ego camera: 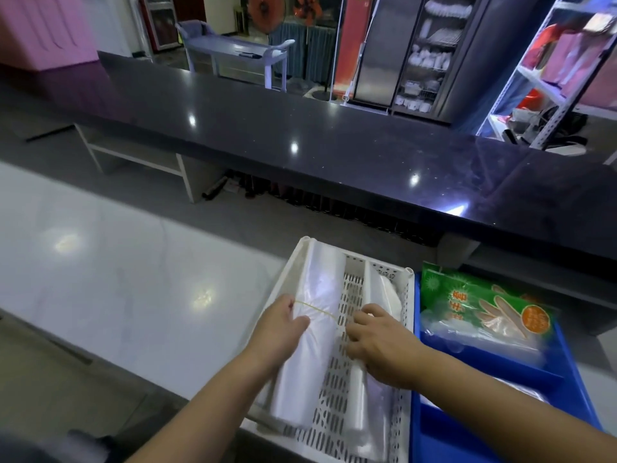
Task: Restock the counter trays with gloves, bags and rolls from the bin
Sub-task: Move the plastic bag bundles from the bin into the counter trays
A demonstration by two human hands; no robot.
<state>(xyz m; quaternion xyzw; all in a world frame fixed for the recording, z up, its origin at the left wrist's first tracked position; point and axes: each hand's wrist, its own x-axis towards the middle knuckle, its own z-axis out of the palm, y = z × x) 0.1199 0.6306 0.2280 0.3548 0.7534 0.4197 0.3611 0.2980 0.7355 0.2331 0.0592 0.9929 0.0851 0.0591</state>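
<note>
Hands hold a roll of clear bags [312, 332] in the white tray [405, 329], left hand [283, 332] gripping it, right hand [377, 342] pinching its yellow band [317, 307], probably to pull it off, gloves [484, 309] at three o'clock.

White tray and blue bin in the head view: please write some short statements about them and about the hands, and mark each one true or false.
1. A yellow rubber band goes around the roll of clear bags in the white tray. True.
2. The green glove packet lies in the white tray. False: it lies in the blue bin, to the right of the tray.
3. The left hand touches the banded roll of clear bags. True.
4. The right hand holds the green glove packet. False: it is over the white tray, its fingers at the end of the rubber band.
5. The white tray has a solid floor. False: the floor is perforated with slots.
</note>
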